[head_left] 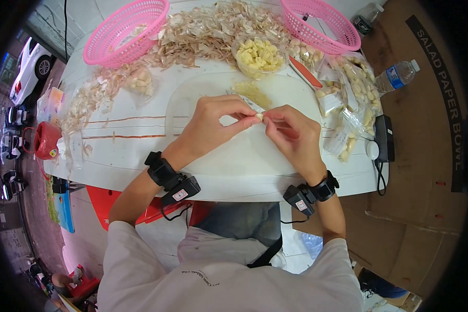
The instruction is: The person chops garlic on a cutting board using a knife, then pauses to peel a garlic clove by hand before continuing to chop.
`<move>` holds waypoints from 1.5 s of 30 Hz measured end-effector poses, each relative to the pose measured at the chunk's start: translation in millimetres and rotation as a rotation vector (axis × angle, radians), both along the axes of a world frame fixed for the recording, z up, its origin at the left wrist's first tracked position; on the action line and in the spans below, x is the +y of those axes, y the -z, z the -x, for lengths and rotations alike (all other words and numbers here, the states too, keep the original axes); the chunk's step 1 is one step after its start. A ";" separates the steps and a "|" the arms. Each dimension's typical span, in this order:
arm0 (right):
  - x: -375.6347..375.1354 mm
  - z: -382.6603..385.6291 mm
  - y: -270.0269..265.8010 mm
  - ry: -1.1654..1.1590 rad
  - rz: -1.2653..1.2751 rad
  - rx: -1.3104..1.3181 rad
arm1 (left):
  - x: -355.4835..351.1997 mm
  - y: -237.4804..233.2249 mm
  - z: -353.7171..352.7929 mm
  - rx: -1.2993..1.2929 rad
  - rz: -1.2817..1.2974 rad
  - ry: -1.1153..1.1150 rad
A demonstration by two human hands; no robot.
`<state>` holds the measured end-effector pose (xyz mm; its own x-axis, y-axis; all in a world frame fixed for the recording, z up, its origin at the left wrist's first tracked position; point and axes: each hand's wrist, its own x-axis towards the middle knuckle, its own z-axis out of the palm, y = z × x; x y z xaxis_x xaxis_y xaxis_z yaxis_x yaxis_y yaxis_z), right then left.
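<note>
Now, my left hand (210,120) has its fingers pinched together on a small pale clove (259,116), over the whitish board (234,156)! It sits right at those fingertips, with my right hand (302,136) meeting its other side; whether those fingers clamp it, I can't tell. Long axis, pointing direction? Too small and covered to call! Beyond it, a bowl (239,63) of peeled cloves (260,53).
</note>
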<state>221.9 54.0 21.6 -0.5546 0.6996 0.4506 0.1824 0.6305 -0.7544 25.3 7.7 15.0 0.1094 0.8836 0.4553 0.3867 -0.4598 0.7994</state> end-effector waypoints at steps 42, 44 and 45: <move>2.5 -1.4 -0.3 0.119 -0.084 0.047 | 1.3 2.0 -1.2 0.018 0.013 0.061; 0.5 -2.5 -2.9 0.097 0.003 0.032 | 3.1 4.7 1.7 -0.013 -0.025 -0.061; 0.0 -2.8 -4.1 0.073 0.092 0.017 | 4.1 6.2 3.5 -0.012 -0.027 -0.060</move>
